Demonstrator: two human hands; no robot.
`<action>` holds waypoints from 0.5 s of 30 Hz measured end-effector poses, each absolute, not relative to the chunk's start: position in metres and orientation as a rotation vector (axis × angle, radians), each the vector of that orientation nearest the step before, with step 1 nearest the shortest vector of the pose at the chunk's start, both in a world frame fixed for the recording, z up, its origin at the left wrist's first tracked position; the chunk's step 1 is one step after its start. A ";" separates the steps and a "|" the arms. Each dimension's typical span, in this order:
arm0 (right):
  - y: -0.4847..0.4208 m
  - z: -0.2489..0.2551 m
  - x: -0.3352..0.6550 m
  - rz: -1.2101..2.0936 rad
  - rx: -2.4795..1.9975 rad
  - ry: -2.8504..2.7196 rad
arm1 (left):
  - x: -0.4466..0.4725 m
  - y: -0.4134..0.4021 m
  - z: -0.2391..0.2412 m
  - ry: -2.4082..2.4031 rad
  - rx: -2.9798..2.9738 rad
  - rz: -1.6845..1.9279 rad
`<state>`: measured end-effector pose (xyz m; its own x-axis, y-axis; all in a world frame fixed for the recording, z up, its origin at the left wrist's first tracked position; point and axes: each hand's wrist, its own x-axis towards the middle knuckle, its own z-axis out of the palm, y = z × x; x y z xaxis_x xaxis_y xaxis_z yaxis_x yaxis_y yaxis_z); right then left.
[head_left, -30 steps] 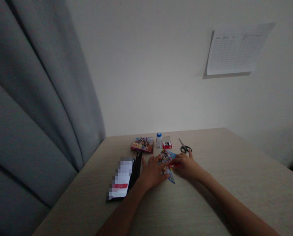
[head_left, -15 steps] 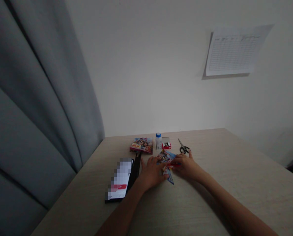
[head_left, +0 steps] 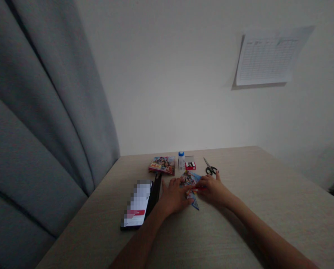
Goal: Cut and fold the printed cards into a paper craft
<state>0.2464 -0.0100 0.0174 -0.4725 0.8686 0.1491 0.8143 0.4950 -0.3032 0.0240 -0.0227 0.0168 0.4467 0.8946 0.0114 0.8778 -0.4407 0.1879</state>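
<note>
A colourful printed paper (head_left: 191,182) lies on the table (head_left: 240,209), folded into pointed shapes. My left hand (head_left: 173,197) lies flat on its left part, fingers spread and pressing down. My right hand (head_left: 214,190) rests on its right part with fingers bent, fingertips pinching or pressing the paper's edge near a red patch. Part of the paper is hidden under both hands.
A phone (head_left: 137,204) and a dark strip (head_left: 156,192) lie left of my hands. Behind the paper lie a colourful booklet (head_left: 163,164), a small white bottle with a blue cap (head_left: 181,160), a little red box (head_left: 190,164) and scissors (head_left: 210,168). A grey curtain (head_left: 43,123) hangs at the left.
Both hands stay on the paper with only slight shifts; the view wobbles a little.
</note>
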 end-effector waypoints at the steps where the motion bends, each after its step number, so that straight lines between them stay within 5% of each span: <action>1: -0.010 0.018 0.246 0.270 -1.424 -2.462 | 0.024 -0.022 0.016 1.564 2.540 0.168; 15: -0.010 0.016 0.245 0.255 -1.415 -2.449 | 0.023 -0.021 0.014 1.589 2.524 0.259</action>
<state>0.2454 -0.0102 0.0165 -0.4697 0.8665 0.1688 0.8132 0.4991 -0.2994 0.0233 -0.0209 0.0135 0.4247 0.9028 0.0672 0.8773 -0.4288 0.2154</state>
